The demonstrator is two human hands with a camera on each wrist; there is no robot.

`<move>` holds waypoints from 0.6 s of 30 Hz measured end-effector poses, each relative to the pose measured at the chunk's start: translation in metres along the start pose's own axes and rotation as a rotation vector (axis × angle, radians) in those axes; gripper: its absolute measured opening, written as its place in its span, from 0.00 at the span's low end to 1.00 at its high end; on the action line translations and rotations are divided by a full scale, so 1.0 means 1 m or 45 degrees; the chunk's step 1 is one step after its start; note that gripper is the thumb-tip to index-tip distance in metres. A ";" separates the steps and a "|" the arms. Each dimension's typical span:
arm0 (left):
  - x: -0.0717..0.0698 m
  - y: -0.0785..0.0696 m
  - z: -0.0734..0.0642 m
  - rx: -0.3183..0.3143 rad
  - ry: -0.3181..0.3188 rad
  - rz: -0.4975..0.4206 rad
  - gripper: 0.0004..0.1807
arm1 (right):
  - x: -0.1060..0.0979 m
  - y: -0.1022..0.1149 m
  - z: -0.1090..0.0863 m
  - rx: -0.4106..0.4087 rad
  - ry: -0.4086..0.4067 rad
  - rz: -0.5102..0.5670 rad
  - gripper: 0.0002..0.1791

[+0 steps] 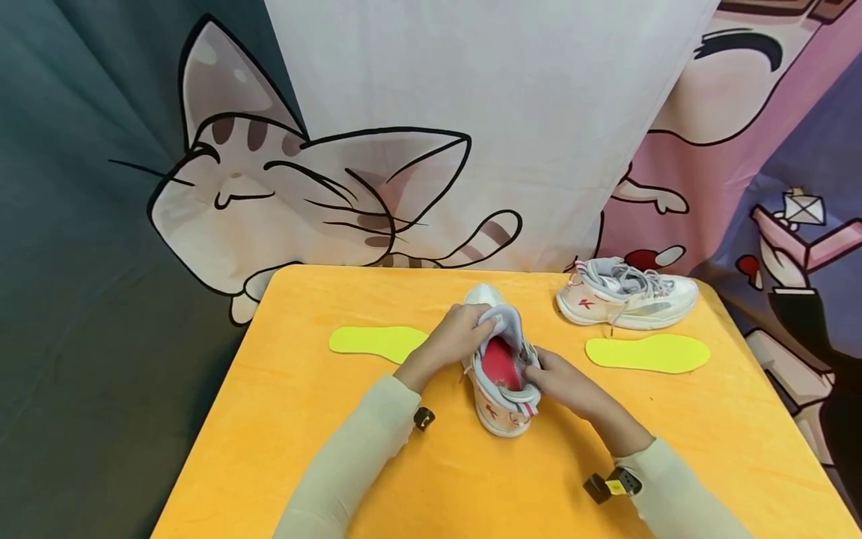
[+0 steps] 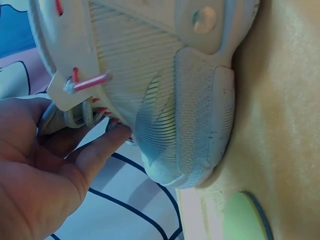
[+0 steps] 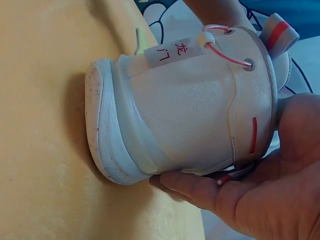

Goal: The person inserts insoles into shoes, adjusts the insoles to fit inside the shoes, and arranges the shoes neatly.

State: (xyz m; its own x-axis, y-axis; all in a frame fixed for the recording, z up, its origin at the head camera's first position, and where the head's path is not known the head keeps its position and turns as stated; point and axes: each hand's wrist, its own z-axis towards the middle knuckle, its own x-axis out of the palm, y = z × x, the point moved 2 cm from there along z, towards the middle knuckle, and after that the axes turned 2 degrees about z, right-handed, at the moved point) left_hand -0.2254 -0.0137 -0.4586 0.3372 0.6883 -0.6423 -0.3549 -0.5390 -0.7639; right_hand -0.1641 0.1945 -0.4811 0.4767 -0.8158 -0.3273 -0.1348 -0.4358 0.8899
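Note:
A white sneaker (image 1: 501, 419) stands on the table, heel toward me and toe pointing away. A red lining or insole (image 1: 500, 365) shows inside its opening. My left hand (image 1: 460, 333) pinches the grey padded tongue (image 1: 506, 320) at the top. On the other side, my right hand (image 1: 562, 382) grips the collar, its thumb over the rim at the opening and its fingers along the outer side. In the right wrist view, the sneaker's heel (image 3: 190, 105) is close up, while the left wrist view shows its patterned side (image 2: 160, 110).
A second white sneaker (image 1: 626, 296) lies at the back right of the yellow table (image 1: 283, 449). One yellow insole (image 1: 649, 353) lies in front of it, another yellow insole (image 1: 373, 342) to the left. A printed cat curtain (image 1: 404, 75) hangs behind the table.

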 end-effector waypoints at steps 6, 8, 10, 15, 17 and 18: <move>0.000 0.000 -0.004 -0.026 0.034 -0.010 0.11 | 0.005 0.001 -0.007 0.010 -0.008 -0.017 0.21; 0.000 0.001 -0.004 -0.031 0.040 0.003 0.10 | 0.006 0.000 -0.008 0.006 -0.007 -0.016 0.22; 0.000 0.002 -0.004 -0.027 0.049 0.021 0.10 | 0.006 0.000 -0.008 -0.003 0.001 -0.016 0.22; -0.001 0.002 -0.004 -0.003 0.069 0.037 0.12 | 0.003 0.000 -0.011 -0.050 0.013 -0.050 0.25; -0.002 0.002 -0.006 -0.005 0.070 0.037 0.16 | 0.002 0.001 -0.013 -0.076 0.009 -0.083 0.27; -0.003 0.002 -0.006 -0.009 0.068 0.038 0.18 | 0.001 0.002 -0.013 -0.083 0.005 -0.099 0.28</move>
State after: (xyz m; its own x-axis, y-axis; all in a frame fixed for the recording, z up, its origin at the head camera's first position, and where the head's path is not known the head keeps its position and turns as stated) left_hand -0.2214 -0.0196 -0.4585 0.3725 0.6451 -0.6672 -0.3592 -0.5626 -0.7446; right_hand -0.1524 0.1984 -0.4755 0.4868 -0.7790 -0.3951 -0.0406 -0.4720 0.8806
